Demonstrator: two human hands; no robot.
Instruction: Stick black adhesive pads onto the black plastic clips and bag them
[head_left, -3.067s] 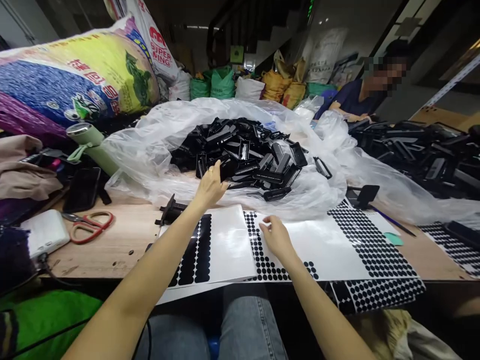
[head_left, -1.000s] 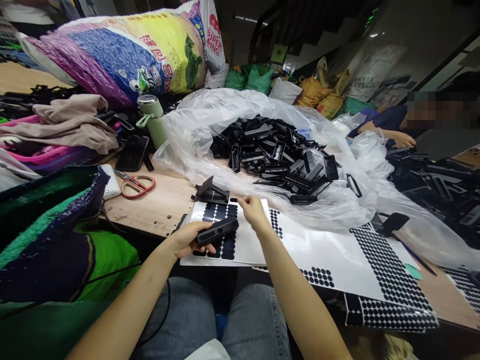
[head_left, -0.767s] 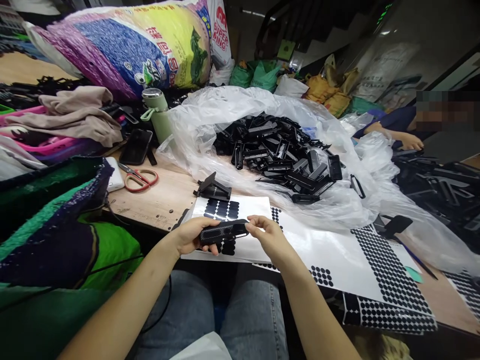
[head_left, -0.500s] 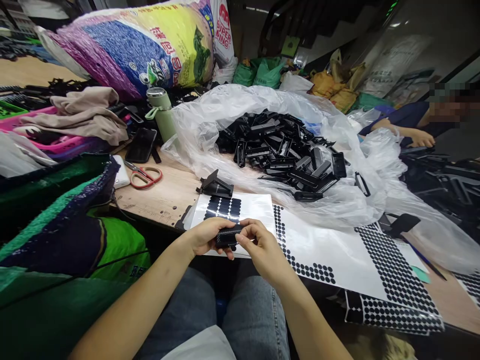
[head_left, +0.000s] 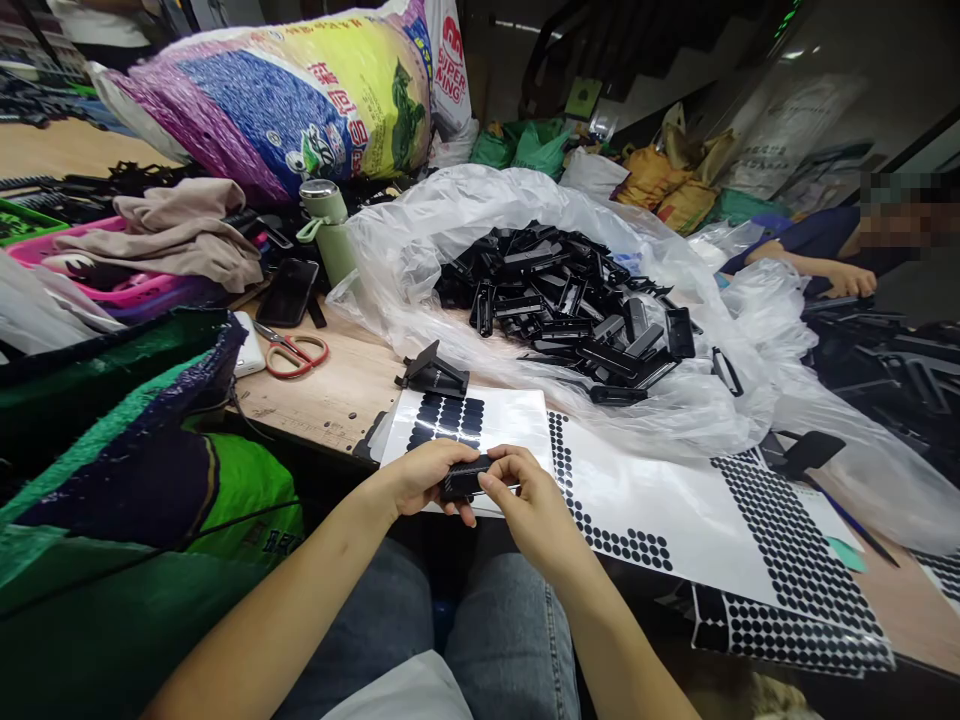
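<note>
A small black part with a patterned surface is between my two hands, over the near edge of the sticker sheets. My left hand grips it from the left, fingers beneath. My right hand pinches its right end with thumb and fingers. Just behind the hands lies a white sheet with black oblong stickers. A black folding stand rests on that sheet's far edge. To the right spreads a larger white sheet with round black dots.
Beyond the sheets, a clear plastic bag holds a heap of black parts. Red-handled scissors, a phone and a green bottle stand or lie left. A person's hand is at far right.
The view has shifted slightly, so things appear a little further right. Both hands keep hold of the black part, with hardly any change in grip.
</note>
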